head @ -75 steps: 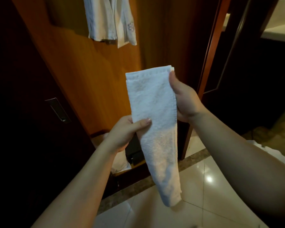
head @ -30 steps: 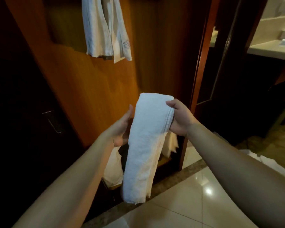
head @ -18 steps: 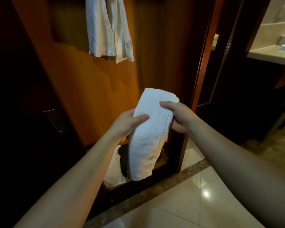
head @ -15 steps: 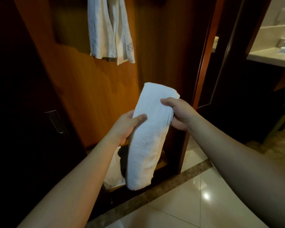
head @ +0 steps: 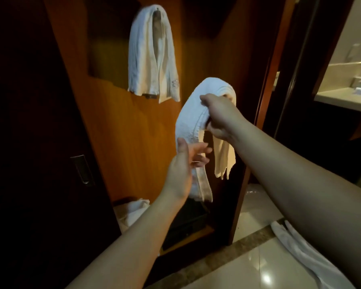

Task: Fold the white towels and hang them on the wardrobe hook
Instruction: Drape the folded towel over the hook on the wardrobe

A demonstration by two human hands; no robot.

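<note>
1. The folded white terry-cloth towel [head: 193, 117] is draped over the right hand [head: 219, 117], its 2 tails hanging down: the nearer one falls to the left hand [head: 180, 174], the farther one hangs just below the right wrist.
2. The right hand is curled around the towel's middle fold and carries it. The left hand is loosely spread, thumb up, with its fingers [head: 198, 153] touching the nearer tail; they do not look closed on it.
3. The towel looks light, soft and limp. It sags wherever it is unsupported and would likely unfold if held by a single edge.
4. The best hold is probably at the middle fold, where the right hand already is, so both tails hang evenly over the small dark metal hook [head: 158, 11] up and to the left of that hand.
5. That hook already bears another white hanging towel [head: 151, 57].
6. Compared with 0.5 s ago, the towel is bent over the right hand rather than held as 1 long strip, the left hand has let go and dropped lower, and the view has tilted up to show the hook.
7. A crumpled white cloth [head: 300, 249] lies on the floor below the right forearm.
</note>
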